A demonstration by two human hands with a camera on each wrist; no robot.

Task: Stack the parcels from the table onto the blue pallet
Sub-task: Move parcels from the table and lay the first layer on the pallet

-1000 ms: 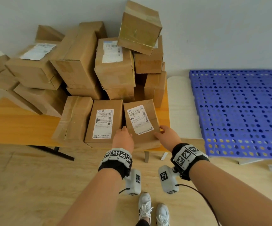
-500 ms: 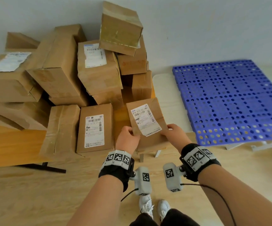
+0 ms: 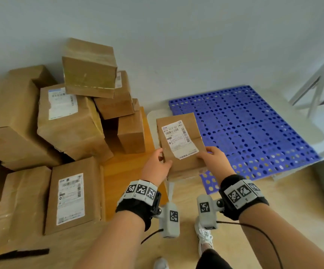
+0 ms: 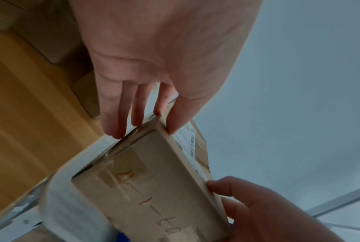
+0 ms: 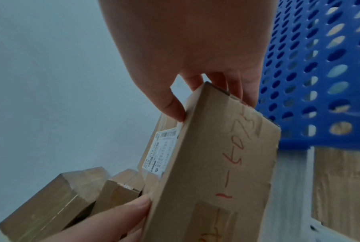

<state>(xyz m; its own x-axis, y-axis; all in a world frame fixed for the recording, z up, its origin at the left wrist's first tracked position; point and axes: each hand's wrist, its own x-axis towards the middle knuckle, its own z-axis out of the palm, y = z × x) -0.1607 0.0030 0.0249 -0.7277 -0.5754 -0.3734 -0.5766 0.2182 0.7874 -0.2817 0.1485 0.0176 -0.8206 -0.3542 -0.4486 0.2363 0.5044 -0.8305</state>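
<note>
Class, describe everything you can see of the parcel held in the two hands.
The parcel is a flat brown cardboard box with creased faces. A white shipping label with barcodes and printed text sits on its top face. Red handwriting and a patch of clear tape mark its near end. It is in the air, label up, between the table's right end and the blue pallet. The left hand and right hand grip its near corners, thumbs on top, fingers underneath.

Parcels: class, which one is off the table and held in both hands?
The flat labelled parcel, gripped by the left hand and right hand beside the blue pallet; the others lie on the table.
</note>
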